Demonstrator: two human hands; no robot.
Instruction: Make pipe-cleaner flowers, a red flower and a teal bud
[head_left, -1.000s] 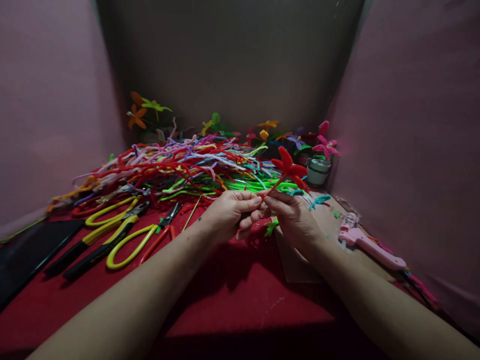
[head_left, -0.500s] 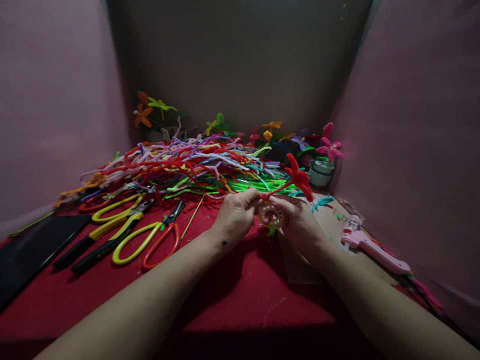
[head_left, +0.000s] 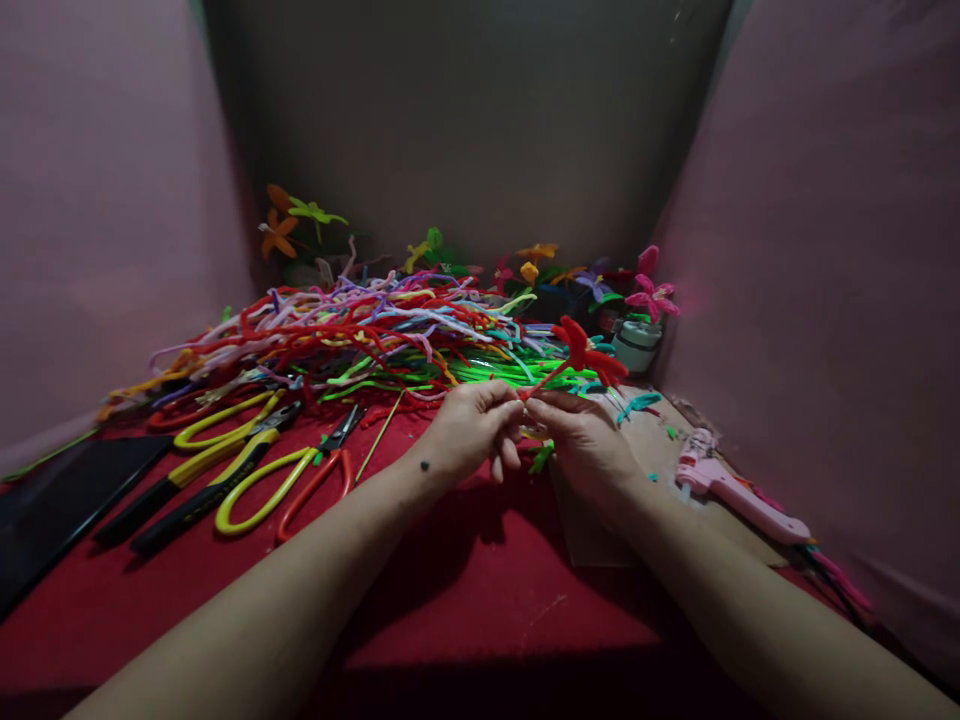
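A red pipe-cleaner flower on a thin stem is held up between both hands, its head tilted up and to the right. My left hand pinches the lower stem with thumb and forefinger. My right hand is closed on the stem just to the right, fingertips meeting the left hand's. A small green scrap lies under the hands on the red cloth.
A big heap of coloured pipe cleaners fills the back. Yellow-handled pliers and scissors lie at left beside a black tablet. A pink glue gun lies at right, a small pot and finished flowers behind.
The flower head has swung about as the hands turned the stem. A roll of tape seen between the hands half a second ago is hidden now.
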